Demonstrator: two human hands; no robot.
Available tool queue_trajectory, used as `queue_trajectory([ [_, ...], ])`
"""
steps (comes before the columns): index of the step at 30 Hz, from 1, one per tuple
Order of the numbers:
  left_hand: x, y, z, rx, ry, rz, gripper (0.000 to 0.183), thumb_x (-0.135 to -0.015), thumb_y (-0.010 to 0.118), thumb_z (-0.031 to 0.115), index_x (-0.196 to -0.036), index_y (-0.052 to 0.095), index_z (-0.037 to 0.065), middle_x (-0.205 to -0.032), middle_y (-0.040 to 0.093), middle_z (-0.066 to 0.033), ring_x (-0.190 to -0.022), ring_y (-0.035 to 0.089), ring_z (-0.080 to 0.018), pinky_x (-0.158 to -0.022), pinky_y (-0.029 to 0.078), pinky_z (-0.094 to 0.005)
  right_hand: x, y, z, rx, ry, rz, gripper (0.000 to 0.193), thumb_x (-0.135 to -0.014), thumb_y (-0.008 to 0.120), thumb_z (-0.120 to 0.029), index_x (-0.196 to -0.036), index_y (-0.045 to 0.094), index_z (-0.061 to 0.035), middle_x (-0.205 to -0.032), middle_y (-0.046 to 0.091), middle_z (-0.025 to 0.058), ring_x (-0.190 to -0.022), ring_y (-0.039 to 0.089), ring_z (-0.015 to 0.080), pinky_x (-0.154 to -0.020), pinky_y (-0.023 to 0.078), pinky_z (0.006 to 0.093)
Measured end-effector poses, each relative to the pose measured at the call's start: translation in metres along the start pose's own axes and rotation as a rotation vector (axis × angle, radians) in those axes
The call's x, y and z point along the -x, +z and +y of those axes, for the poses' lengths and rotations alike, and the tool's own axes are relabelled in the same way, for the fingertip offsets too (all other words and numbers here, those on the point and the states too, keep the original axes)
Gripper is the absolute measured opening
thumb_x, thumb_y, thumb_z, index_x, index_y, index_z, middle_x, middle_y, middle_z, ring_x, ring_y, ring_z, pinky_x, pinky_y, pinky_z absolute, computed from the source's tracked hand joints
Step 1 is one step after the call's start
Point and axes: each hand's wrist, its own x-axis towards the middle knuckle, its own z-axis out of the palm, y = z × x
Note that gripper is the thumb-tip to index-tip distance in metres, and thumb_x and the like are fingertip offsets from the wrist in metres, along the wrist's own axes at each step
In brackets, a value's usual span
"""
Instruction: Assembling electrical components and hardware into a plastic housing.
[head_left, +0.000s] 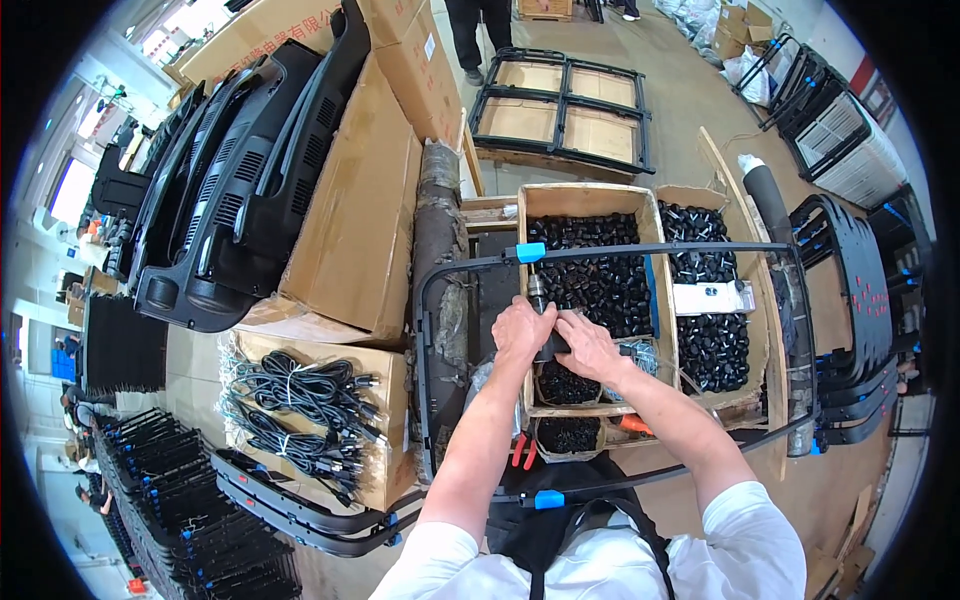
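Note:
Both hands meet over the left edge of a divided wooden box point(592, 190). Wrapped around the front of a dark power drill point(548, 350) with a metal chuck is my left hand point(522, 328). My right hand point(590, 346) closes on the drill's body from the other side; the palms hide much of it. A large black rectangular frame point(640, 250) with rounded corners lies across the box, carrying blue clips point(531, 253) on its far and near bars. Small black knob-like parts point(595, 290) fill the compartments around my hands.
Red-handled pliers point(523, 450) hang near my waist. To the left, bundled black power cords point(300, 390) lie on a carton, below large black moulded panels point(250, 180) on a cardboard box. More frames point(560, 105) lie on the floor ahead; curved black frames point(850, 290) stand at right.

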Motion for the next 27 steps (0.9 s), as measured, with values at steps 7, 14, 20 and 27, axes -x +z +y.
queue_trajectory([
  [7, 0.006, -0.002, -0.004, 0.007, -0.010, -0.027, 0.069, -0.086, 0.070, 0.058, -0.110, 0.070, -0.006, -0.107, 0.075, -0.0311, -0.105, 0.073, -0.0454, -0.095, 0.058, -0.0516, 0.007, 0.003, -0.005, -0.036, 0.031, -0.010, 0.056, -0.075, 0.083, -0.014, -0.123, 0.055, -0.0032, -0.131, 0.055, 0.0161, -0.118, 0.061, 0.0386, -0.096, 0.055, 0.0499],
  [14, 0.009, -0.003, -0.003, -0.026, 0.008, -0.037, 0.068, -0.088, 0.069, 0.057, -0.114, 0.069, -0.005, -0.107, 0.076, -0.0288, -0.105, 0.074, -0.0435, -0.093, 0.059, -0.0501, 0.010, -0.001, -0.007, -0.038, 0.034, -0.002, 0.057, -0.076, 0.082, -0.014, -0.126, 0.057, -0.0042, -0.132, 0.055, 0.0161, -0.118, 0.062, 0.0394, -0.096, 0.055, 0.0501],
  [20, 0.025, 0.006, -0.010, 0.001, 0.016, -0.035, 0.072, -0.087, 0.069, 0.061, -0.113, 0.069, -0.006, -0.111, 0.074, -0.0314, -0.108, 0.073, -0.0456, -0.096, 0.057, -0.0519, 0.026, 0.002, -0.014, -0.024, 0.050, -0.020, 0.060, -0.078, 0.081, -0.015, -0.132, 0.057, -0.0056, -0.134, 0.054, 0.0157, -0.120, 0.062, 0.0393, -0.099, 0.054, 0.0495],
  [27, 0.113, 0.003, -0.032, 0.111, -0.036, 0.022, 0.073, -0.090, 0.068, 0.062, -0.118, 0.067, -0.005, -0.113, 0.075, -0.0279, -0.109, 0.073, -0.0428, -0.096, 0.056, -0.0506, 0.091, -0.013, -0.076, 0.036, 0.076, 0.022, 0.065, -0.077, 0.081, -0.015, -0.135, 0.056, -0.0042, -0.134, 0.054, 0.0185, -0.124, 0.057, 0.0397, -0.100, 0.054, 0.0491],
])
